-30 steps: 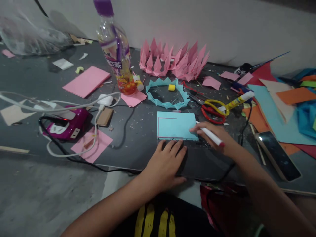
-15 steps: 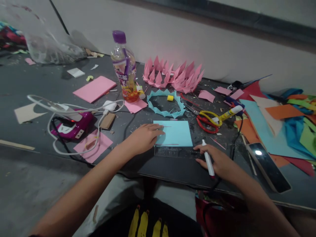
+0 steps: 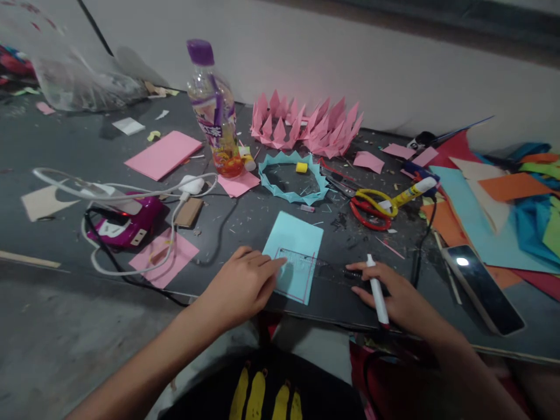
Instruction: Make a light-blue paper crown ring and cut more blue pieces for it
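A light blue paper rectangle (image 3: 294,233) lies turned upright near the table's front edge, with thin red lines along its right and lower sides. Across it rests a clear ruler (image 3: 321,265), which reaches to the right beyond the paper. My left hand (image 3: 247,280) is at the paper's left edge, fingers curled, with the fingertips on the paper and the ruler's left end. In my right hand (image 3: 391,291) is a white marker (image 3: 377,291), tip up, held against the palm side while the thumb and index finger are at the ruler's right end.
Behind the paper lie a blue paper ring (image 3: 268,188), pink pointed paper crowns (image 3: 280,131) and a bottle (image 3: 214,122). Scissors (image 3: 371,210), a glue stick (image 3: 413,195) and a phone (image 3: 483,289) are on the right. A purple socket block (image 3: 144,219) with cables stands left.
The blue paper has turned from lying wide to standing lengthwise toward me. The ruler now crosses over it instead of lying below it. My left hand has moved down and left.
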Demonstrator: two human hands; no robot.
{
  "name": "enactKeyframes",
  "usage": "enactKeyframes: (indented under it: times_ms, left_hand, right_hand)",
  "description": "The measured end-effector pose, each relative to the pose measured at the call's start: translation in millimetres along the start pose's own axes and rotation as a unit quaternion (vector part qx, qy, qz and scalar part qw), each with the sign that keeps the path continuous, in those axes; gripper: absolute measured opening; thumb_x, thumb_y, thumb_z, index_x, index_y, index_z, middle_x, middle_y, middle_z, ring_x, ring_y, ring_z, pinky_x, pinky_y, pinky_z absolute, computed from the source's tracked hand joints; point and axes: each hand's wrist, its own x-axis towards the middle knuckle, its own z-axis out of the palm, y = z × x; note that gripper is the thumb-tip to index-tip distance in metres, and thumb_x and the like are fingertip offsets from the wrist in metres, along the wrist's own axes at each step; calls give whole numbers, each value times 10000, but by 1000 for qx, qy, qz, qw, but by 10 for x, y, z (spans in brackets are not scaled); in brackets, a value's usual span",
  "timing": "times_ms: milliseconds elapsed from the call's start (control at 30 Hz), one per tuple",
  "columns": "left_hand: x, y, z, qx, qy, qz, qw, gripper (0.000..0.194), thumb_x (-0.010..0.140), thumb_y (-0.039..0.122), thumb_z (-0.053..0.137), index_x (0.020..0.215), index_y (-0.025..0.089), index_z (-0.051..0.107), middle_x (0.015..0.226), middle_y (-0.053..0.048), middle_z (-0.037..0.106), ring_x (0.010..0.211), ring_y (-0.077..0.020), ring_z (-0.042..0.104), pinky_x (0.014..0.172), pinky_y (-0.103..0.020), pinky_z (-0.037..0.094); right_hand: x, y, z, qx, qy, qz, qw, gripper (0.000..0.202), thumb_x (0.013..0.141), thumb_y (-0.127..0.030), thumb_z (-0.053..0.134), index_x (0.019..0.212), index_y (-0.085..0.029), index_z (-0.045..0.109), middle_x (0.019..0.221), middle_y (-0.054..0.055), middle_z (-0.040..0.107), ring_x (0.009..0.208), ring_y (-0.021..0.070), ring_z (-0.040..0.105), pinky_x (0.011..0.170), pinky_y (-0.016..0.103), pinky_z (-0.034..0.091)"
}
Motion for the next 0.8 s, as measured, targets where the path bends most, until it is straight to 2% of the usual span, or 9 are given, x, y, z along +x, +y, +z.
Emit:
enactKeyframes:
  times_ms: [67, 133, 200, 300, 400, 467, 667, 733, 800]
  left_hand:
    - [-48, -30, 32, -23, 23, 14, 999, 299, 884, 209, 435, 1138, 165, 585, 977, -84, 662, 929, -196, 603, 857, -369, 452]
    - [-92, -54, 76, -24, 45, 33, 998, 290, 864, 278, 501, 1116, 167, 591, 1170, -114, 600, 1113, -234, 533, 933, -396, 425]
    - [-117, -39, 128, -20, 52, 66, 996, 267, 856, 317, 528, 1070, 178, 604, 1256, -113, 554, 1208, -248, 465, 988, -418, 387]
    - [-100, 68, 212, -29, 42, 124, 991, 198, 889, 286, 494, 1023, 191, 605, 1204, -73, 600, 1172, -199, 498, 988, -376, 385]
    - [-34, 220, 299, -46, 20, 154, 987, 188, 912, 214, 448, 1032, 186, 590, 1104, -50, 643, 1023, -159, 572, 860, -308, 444]
    - [11, 318, 344, -53, 12, 143, 988, 182, 911, 197, 443, 1022, 182, 586, 1064, -48, 647, 970, -163, 581, 794, -306, 453]
    - [143, 525, 391, -55, 22, 57, 997, 169, 909, 247, 453, 867, 174, 599, 874, -29, 654, 831, -191, 583, 696, -326, 443]
    - [199, 549, 401, -35, 46, 46, 997, 158, 902, 196, 446, 873, 167, 599, 913, -38, 653, 863, -195, 579, 720, -328, 443]
    - [246, 550, 419, -18, 77, 37, 996, 162, 895, 179, 442, 955, 155, 591, 1057, -68, 631, 991, -208, 554, 795, -335, 439]
  right_hand:
    - [-3, -4, 20, 0, 5, -4, 1000, 84, 780, -247, 561, 810, -249, 482, 992, 83, 704, 910, 217, 659, 807, 410, 516]
    - [5, -13, 38, -2, 9, -10, 1000, 76, 780, -246, 563, 806, -245, 492, 996, 82, 704, 912, 220, 659, 815, 422, 512]
    - [27, -28, 54, -6, 7, -12, 1000, 64, 781, -246, 560, 801, -243, 499, 997, 84, 705, 923, 227, 657, 821, 437, 509]
    - [82, -45, 77, -7, -4, -18, 1000, 54, 786, -245, 555, 795, -243, 502, 998, 87, 704, 937, 233, 651, 817, 442, 510]
    - [138, -47, 96, -7, -6, -26, 1000, 63, 794, -235, 551, 810, -244, 491, 1008, 90, 700, 944, 231, 645, 819, 439, 507]
    - [166, -40, 101, -10, -6, -29, 1000, 71, 796, -229, 546, 816, -245, 479, 1013, 89, 698, 951, 232, 642, 831, 445, 498]
    - [191, 8, 97, -9, 15, -47, 999, 104, 786, -204, 539, 848, -252, 471, 992, 78, 701, 919, 218, 646, 820, 414, 496]
    - [197, 23, 107, -20, 27, -60, 998, 125, 778, -189, 546, 856, -252, 472, 986, 77, 702, 922, 217, 643, 823, 407, 493]
    - [210, 33, 121, -33, 28, -69, 997, 137, 773, -172, 544, 862, -251, 477, 986, 76, 702, 933, 220, 638, 830, 408, 487]
